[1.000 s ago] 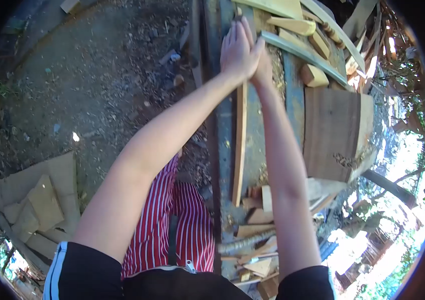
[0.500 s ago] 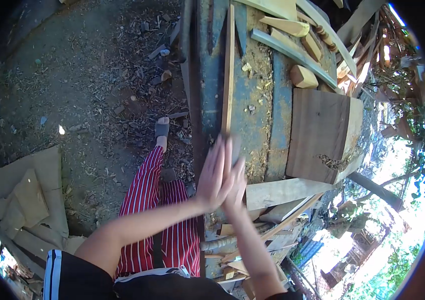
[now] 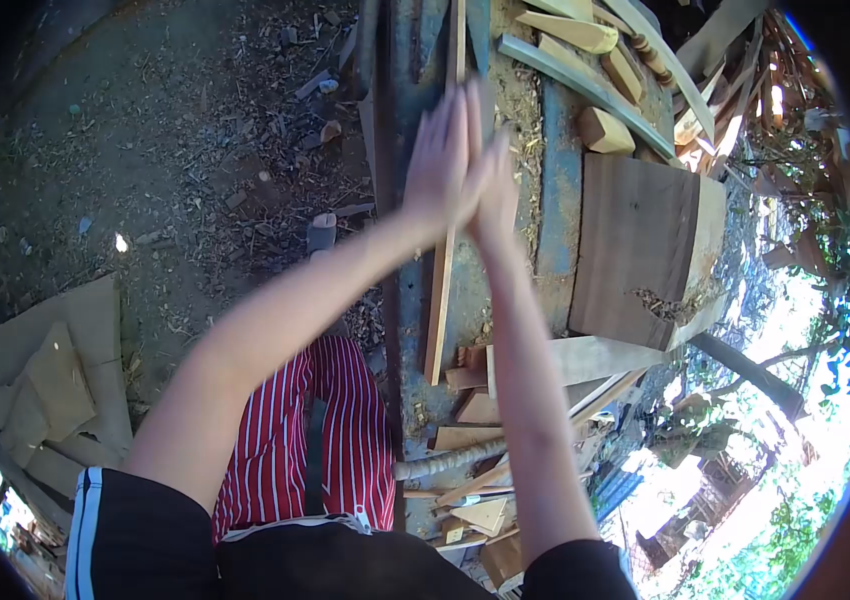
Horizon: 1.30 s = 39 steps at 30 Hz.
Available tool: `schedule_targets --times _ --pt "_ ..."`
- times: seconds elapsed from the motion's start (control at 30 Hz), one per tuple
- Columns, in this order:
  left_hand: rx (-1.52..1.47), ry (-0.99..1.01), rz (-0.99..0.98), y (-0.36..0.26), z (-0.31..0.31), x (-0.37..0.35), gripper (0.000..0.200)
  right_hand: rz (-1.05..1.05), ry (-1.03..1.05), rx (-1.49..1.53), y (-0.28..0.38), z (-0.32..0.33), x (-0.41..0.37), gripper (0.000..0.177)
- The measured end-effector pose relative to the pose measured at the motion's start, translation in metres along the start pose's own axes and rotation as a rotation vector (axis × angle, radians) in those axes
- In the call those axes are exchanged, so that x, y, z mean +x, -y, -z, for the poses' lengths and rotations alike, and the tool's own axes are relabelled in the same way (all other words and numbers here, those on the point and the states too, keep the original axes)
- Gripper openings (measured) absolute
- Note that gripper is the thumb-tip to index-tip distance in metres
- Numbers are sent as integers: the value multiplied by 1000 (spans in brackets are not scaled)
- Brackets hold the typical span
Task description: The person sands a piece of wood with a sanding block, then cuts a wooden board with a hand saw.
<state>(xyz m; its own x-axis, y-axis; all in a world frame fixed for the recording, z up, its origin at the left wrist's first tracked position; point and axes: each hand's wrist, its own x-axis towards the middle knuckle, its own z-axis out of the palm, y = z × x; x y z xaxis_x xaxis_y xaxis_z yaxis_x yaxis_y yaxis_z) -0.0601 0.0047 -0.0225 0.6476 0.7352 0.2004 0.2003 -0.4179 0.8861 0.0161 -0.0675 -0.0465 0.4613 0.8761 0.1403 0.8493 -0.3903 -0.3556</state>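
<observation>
My left hand (image 3: 437, 170) and my right hand (image 3: 497, 195) lie together over a long narrow wooden strip (image 3: 441, 310), fingers straight, close together and pointing away from me. Between and under them is a flat grey-brown piece (image 3: 486, 102), blurred by motion and mostly covered; it resembles sandpaper or a sanding block, pressed on the strip. The strip runs lengthwise along the worn blue workbench (image 3: 560, 220), near its left edge. Its near end shows below my wrists, and its far part reappears beyond my fingertips.
On the bench's right lie a wide dark board (image 3: 633, 250), curved wooden pieces (image 3: 570, 32), a wood block (image 3: 605, 131) and a grey-blue bar (image 3: 585, 95). Offcuts (image 3: 470, 437) are piled at the near end. Shavings and cardboard (image 3: 45, 365) cover ground to the left.
Both hands have slid forward together along the strip with the grey-brown piece, from its near end to farther up. The near end of the strip has come into view.
</observation>
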Motion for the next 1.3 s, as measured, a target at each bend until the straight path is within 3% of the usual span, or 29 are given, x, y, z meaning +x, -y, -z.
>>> schedule_targets --times 0.1,0.17,0.2,0.3,0.4,0.43,0.6,0.67,0.7,0.73,0.77,0.83,0.87,0.9,0.93,0.97,1.03,1.13,1.17,1.27,1.3 --pt "-66 176 59 -36 13 -135 75 -210 311 -146 61 53 -118 74" --pt "-159 199 172 -59 17 -219 76 -224 430 -131 74 64 -203 68" --pt "-153 248 207 -69 21 -257 77 -218 378 -99 81 67 -236 67" --pt "-155 315 245 -74 24 -270 78 -245 396 -33 90 75 -267 67" --pt "-138 245 174 -53 21 -211 78 -269 510 -108 79 65 -192 71" --pt "-165 126 132 -37 12 -176 78 -179 364 -168 68 53 -155 71" --pt "-1 -212 -128 33 -2 59 76 -44 115 26 10 12 75 56" --pt "159 -136 -63 62 -3 147 75 7 133 78 -18 -6 156 57" --pt "271 -134 -17 73 -8 176 79 -34 140 -125 -8 -3 191 71" --pt "258 -80 44 64 -2 182 78 101 145 -283 -36 -26 212 85" --pt "246 -26 105 56 3 186 77 127 201 -329 -65 -55 227 87" --pt "284 -61 78 60 -9 155 77 402 73 -235 -114 -77 203 61" --pt "199 -82 -34 64 -14 123 78 -91 177 90 -23 -4 137 52" --pt "-7 -15 -63 34 3 85 70 -235 61 190 -11 -5 94 52" --pt "15 -58 -78 20 0 39 69 -384 110 214 2 1 47 52" --pt "-37 27 -8 -5 11 -8 69 -91 82 16 15 12 -6 56" --pt "-60 175 122 -36 21 -102 68 -191 297 -91 54 44 -102 69" --pt "-186 278 223 -60 33 -235 79 -264 539 -65 87 68 -219 69" --pt "-194 325 237 -69 39 -254 80 -185 381 -54 91 68 -238 68" --pt "-186 279 254 -68 34 -235 76 -206 416 -52 85 65 -221 70" --pt "-186 221 187 -53 28 -203 77 -227 435 -71 80 59 -184 71"
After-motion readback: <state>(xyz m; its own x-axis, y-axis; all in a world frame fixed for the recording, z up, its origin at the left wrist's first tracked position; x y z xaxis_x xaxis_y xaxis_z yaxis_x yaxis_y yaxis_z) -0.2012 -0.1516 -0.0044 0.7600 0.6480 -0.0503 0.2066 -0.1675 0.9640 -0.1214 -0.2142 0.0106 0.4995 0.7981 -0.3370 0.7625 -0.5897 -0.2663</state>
